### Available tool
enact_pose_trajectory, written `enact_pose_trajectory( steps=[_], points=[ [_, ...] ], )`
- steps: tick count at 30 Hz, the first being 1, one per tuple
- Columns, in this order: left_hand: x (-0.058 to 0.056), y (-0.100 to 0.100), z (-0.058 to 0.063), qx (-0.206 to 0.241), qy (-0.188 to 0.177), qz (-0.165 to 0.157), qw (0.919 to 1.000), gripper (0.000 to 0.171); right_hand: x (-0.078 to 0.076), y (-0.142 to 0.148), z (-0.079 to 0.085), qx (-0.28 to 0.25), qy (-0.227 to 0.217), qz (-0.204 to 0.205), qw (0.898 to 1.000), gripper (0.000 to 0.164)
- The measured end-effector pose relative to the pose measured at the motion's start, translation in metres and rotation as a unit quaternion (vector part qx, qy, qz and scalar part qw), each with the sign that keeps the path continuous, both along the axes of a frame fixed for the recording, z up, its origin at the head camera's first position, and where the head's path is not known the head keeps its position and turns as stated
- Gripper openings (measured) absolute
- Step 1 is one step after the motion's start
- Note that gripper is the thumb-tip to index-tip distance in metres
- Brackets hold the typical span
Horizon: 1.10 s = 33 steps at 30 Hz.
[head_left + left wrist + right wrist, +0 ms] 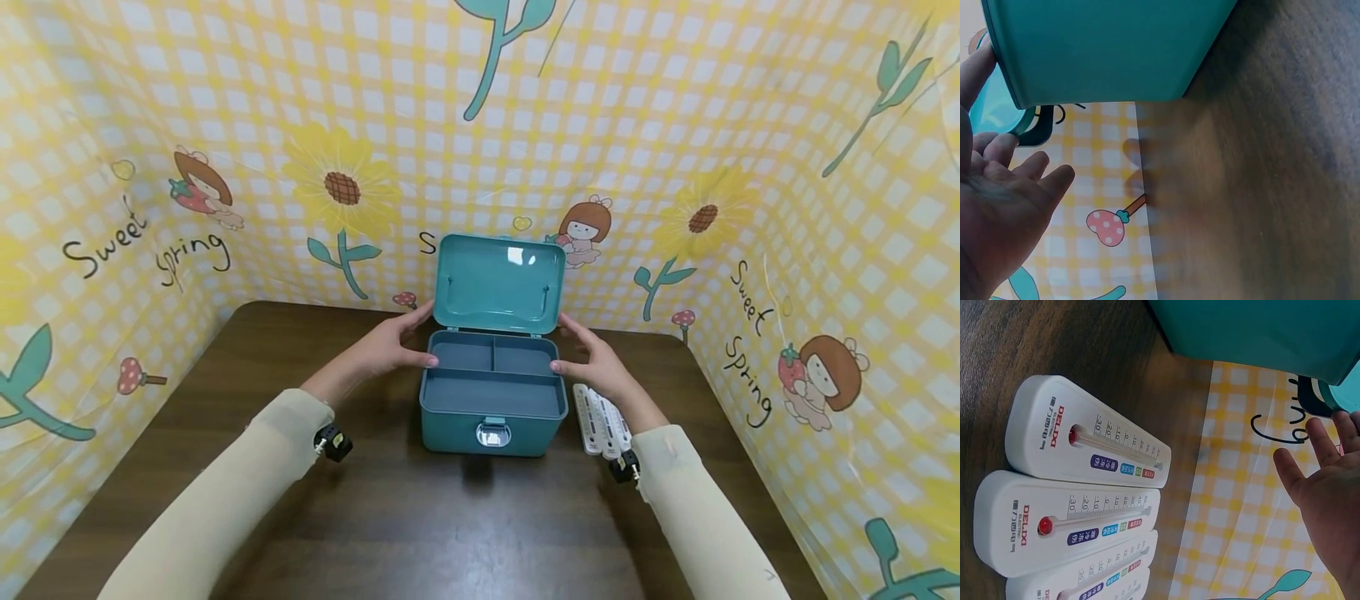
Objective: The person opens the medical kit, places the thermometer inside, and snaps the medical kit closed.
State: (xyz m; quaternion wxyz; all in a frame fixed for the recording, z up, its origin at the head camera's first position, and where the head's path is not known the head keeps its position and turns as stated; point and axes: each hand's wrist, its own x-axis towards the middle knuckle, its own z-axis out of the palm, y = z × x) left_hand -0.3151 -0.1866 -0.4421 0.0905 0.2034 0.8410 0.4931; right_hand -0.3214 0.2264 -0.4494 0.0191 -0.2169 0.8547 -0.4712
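Observation:
A teal storage box (450,433) stands on the table with its lid (498,283) raised and leaning back. Inside its top sits a grey divided tray (487,392), bare in all its compartments. My left hand (382,346) is at the box's left side, thumb at the rim and fingers reaching back to the lid's edge. In the left wrist view, the fingertips (1001,147) meet the lid. On the opposite side, my right hand (600,362) mirrors this, thumb at the right rim and fingers spread beside the lid. Both hands' fingers are loosely extended.
Several white thermometers (1085,437) lie side by side on the table, right of the box and under my right wrist. Behind the dark wooden table (360,517) hangs a yellow checked cloth (270,108), close to the lid's back.

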Motion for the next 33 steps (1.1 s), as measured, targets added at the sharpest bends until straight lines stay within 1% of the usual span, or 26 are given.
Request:
enact_pose_trajectory(
  steps=[3, 6, 9, 15, 20, 27, 33],
  points=[
    [0.0, 0.0, -0.003, -0.001, -0.005, -0.001, 1.0, 0.112, 0.0, 0.001, -0.001, -0.002, -0.016, 0.002, 1.0, 0.088],
    [0.002, -0.001, -0.005, -0.008, -0.016, 0.001, 0.9998, 0.112, 0.0, 0.001, -0.003, -0.007, -0.039, 0.009, 0.999, 0.089],
    [0.004, -0.001, -0.006, -0.011, -0.019, -0.001, 0.9998, 0.111, 0.001, 0.0, -0.004, -0.011, -0.055, 0.016, 0.998, 0.088],
    [0.006, -0.001, -0.009, -0.007, -0.021, 0.001, 0.9997, 0.109, 0.001, 0.002, -0.009, -0.022, -0.07, 0.013, 0.997, 0.085],
    [0.006, -0.001, -0.012, -0.005, -0.032, 0.007, 0.9995, 0.106, 0.001, 0.004, -0.014, -0.03, -0.07, 0.014, 0.997, 0.078],
    [0.006, -0.001, -0.018, 0.001, -0.046, 0.011, 0.9989, 0.098, 0.001, 0.004, -0.018, -0.062, -0.07, 0.039, 0.995, 0.074],
    [0.006, -0.002, -0.02, 0.013, -0.051, 0.007, 0.9986, 0.093, 0.002, 0.003, -0.019, -0.096, -0.092, 0.063, 0.989, 0.07]
  ],
)
